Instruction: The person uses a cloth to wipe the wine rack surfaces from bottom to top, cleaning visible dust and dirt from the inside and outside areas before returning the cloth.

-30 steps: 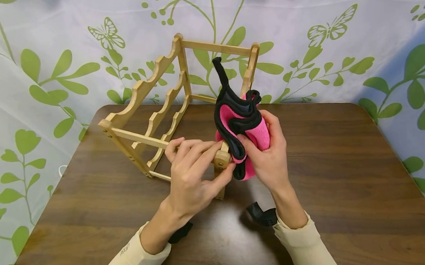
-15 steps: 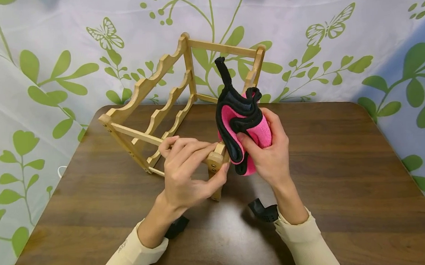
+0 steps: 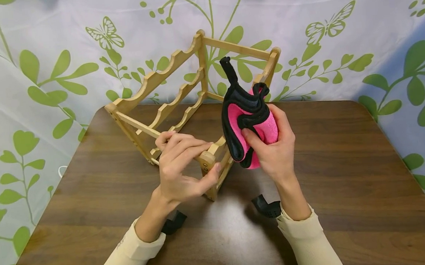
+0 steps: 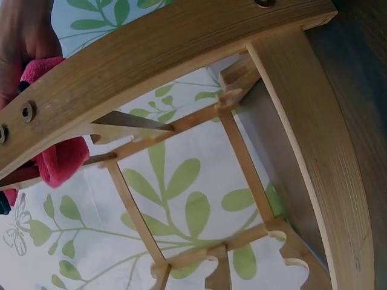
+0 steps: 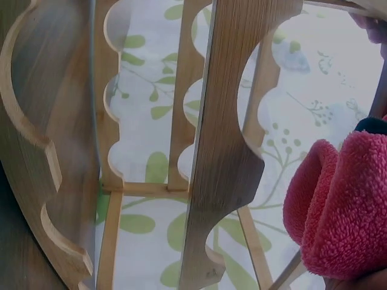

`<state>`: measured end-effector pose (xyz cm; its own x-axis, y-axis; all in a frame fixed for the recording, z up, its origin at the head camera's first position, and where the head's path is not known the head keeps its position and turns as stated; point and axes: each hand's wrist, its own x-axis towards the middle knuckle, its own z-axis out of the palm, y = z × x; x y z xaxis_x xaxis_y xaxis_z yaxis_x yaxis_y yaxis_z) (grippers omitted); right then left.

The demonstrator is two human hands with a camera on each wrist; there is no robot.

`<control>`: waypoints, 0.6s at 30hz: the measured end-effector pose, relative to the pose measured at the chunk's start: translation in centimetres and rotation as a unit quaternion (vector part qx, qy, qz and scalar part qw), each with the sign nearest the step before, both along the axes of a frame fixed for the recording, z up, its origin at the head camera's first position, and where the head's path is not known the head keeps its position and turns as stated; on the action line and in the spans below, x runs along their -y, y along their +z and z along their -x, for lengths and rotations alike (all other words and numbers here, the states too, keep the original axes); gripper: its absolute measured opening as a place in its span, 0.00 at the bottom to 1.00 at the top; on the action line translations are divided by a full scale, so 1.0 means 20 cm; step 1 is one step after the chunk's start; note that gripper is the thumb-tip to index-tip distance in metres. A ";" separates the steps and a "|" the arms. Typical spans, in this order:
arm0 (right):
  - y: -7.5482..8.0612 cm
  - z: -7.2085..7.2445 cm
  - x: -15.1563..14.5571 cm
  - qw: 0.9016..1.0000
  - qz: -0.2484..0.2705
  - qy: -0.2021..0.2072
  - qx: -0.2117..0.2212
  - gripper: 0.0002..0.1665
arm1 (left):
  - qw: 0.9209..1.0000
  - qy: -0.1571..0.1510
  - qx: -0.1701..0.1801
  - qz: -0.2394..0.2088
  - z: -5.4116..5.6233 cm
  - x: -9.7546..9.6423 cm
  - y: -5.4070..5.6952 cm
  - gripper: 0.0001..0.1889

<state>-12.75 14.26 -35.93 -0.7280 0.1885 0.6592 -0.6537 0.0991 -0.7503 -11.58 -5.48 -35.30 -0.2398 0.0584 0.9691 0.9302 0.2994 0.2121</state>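
Note:
A wooden rack [image 3: 175,62] with scalloped rails, like a wine rack, stands on the brown table in the head view. My left hand [image 3: 183,165] holds its front top rail at the near right corner, with fingers laid over the rail and the thumb beside the post. My right hand [image 3: 271,145] grips a folded, fluffy pink cloth [image 3: 268,129] with black edging and a black strap sticking up. The cloth overlaps the rack's right side in the head view. Its pink pile fills the right side of the right wrist view [image 5: 351,205].
The table [image 3: 342,162] reaches back to a white curtain [image 3: 302,77] printed with green leaves and butterflies. Black wrist mounts [image 3: 266,207] sit under both wrists. A white loop [image 3: 62,170] shows at the table's left edge.
The rack has turned: its far end swung right and its near right corner shifted left with my left hand. My right hand and the cloth moved slightly right and up.

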 end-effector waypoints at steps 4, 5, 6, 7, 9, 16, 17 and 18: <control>0.00 0.01 -0.01 1.000 -0.005 -0.019 -0.005 0.29 | 1.000 -0.011 0.001 -0.005 0.00 0.01 0.00 0.13; 0.00 0.01 -0.02 1.000 -0.004 -0.022 -0.006 0.29 | 1.000 -0.014 0.000 -0.007 0.01 0.02 0.00 0.13; 0.00 0.01 -0.02 1.000 -0.003 -0.026 -0.007 0.29 | 1.000 -0.018 -0.001 -0.010 0.01 0.02 0.00 0.13; 0.00 0.01 -0.03 1.000 -0.002 -0.031 -0.007 0.29 | 1.000 -0.023 -0.002 -0.013 0.01 0.03 0.00 0.13; 0.00 0.01 -0.04 0.999 0.002 -0.042 -0.008 0.29 | 0.999 -0.033 -0.005 -0.019 0.01 0.03 0.00 0.13; 0.01 0.03 -0.11 0.995 0.008 -0.101 -0.005 0.28 | 0.997 -0.069 -0.006 -0.032 0.02 0.05 -0.01 0.12; 0.02 0.03 -0.11 0.994 0.011 -0.107 -0.006 0.27 | 0.997 -0.074 -0.003 -0.032 0.02 0.06 -0.01 0.12; 0.03 0.02 -0.11 0.994 0.014 -0.110 -0.008 0.27 | 0.996 -0.078 0.000 -0.032 0.02 0.06 -0.01 0.12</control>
